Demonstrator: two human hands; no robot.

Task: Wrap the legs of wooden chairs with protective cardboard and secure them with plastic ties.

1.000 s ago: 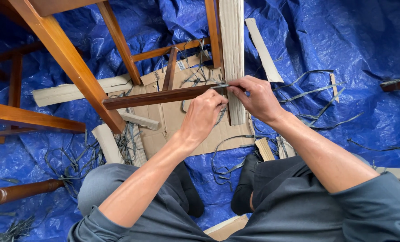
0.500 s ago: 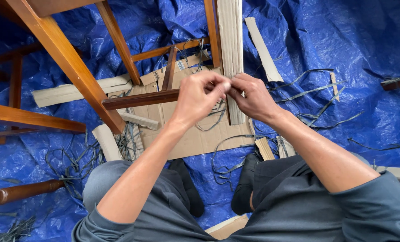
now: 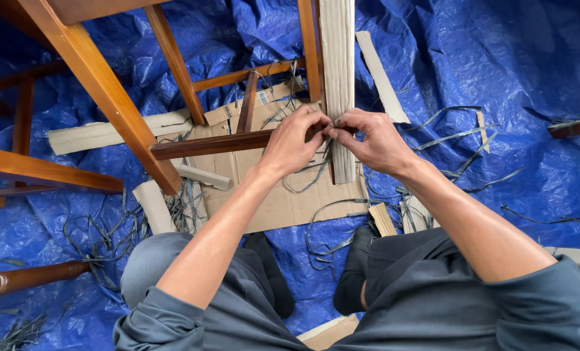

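My left hand point(image 3: 295, 144) and my right hand point(image 3: 373, 140) meet at the right end of a dark wooden rail point(image 3: 208, 144) of an overturned chair frame. Both pinch a thin grey strap point(image 3: 322, 156) that hangs down from the rail end, fingertips almost touching. A pale corrugated cardboard strip point(image 3: 337, 71) wraps the upright leg just behind my hands. Flat brown cardboard point(image 3: 270, 195) lies under the rail.
Lighter wooden chair legs point(image 3: 101, 91) cross the upper left. Blue tarp point(image 3: 498, 58) covers the floor, littered with several cut grey straps point(image 3: 452, 136) and cardboard strips point(image 3: 95, 133). A turned dark leg point(image 3: 23, 279) lies at lower left. My knees sit at the bottom.
My left hand rose above the rail half a second ago and has come back down to its end. Both hands now pinch the strap closer together.
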